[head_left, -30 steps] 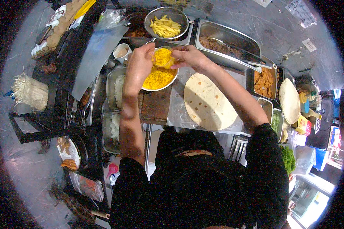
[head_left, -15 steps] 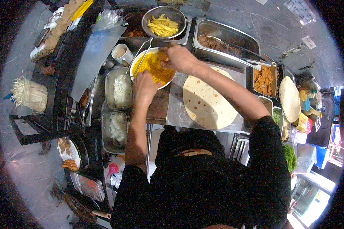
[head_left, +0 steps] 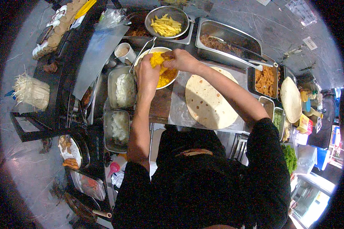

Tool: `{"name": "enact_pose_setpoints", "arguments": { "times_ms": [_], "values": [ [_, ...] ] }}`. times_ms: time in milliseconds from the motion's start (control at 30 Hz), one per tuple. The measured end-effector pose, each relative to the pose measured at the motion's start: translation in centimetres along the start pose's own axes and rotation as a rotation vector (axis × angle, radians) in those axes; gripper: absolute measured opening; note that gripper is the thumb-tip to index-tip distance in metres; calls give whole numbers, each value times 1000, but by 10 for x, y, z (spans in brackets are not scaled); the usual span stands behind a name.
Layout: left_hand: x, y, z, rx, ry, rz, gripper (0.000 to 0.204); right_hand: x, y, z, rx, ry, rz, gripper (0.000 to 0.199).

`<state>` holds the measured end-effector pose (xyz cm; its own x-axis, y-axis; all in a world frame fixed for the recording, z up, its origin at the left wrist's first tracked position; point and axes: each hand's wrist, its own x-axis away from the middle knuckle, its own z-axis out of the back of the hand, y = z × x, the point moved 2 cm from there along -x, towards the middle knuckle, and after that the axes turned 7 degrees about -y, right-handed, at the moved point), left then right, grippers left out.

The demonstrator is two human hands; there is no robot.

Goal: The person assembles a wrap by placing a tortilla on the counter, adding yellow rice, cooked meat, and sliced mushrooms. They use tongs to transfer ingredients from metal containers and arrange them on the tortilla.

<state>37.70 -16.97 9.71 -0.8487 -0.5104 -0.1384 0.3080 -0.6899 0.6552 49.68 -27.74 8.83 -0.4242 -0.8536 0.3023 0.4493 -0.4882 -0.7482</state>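
Above a white bowl of yellow rice, my two hands meet around a lifted clump of yellow rice. My left hand cups the clump from the left, its fingers partly hidden behind it. On the other side my right hand pinches rice between thumb and fingers. More rice lies in the bowl beneath them. A metal utensil handle leans over the bowl's left rim. Under my right forearm, a large browned-spot tortilla lies flat on white paper.
Left of the bowl are a paper cup and containers of white shreds and white chopped food. Behind stand a strainer of fries and a steel pan of shredded meat. At right are orange filling and more tortillas.
Both hands have risen from the rice and come together, now with a clump between them. The left hand has moved up and my view has shifted slightly.
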Motion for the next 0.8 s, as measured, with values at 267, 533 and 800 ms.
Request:
{"name": "enact_pose_setpoints", "arguments": {
  "times_ms": [267, 533, 800],
  "values": [
    [1, 16, 45, 117, -172, 32, 39, 8, 7, -1, -648, -39, 16, 50],
    [14, -5, 33, 68, -124, 195, 30, 18, -5, 2, -734, -17, 57, 50],
    [14, -32, 8, -240, 56, -122, 21, 33, -5, 0, -1024, -30, 106, 50]
  ]
}}
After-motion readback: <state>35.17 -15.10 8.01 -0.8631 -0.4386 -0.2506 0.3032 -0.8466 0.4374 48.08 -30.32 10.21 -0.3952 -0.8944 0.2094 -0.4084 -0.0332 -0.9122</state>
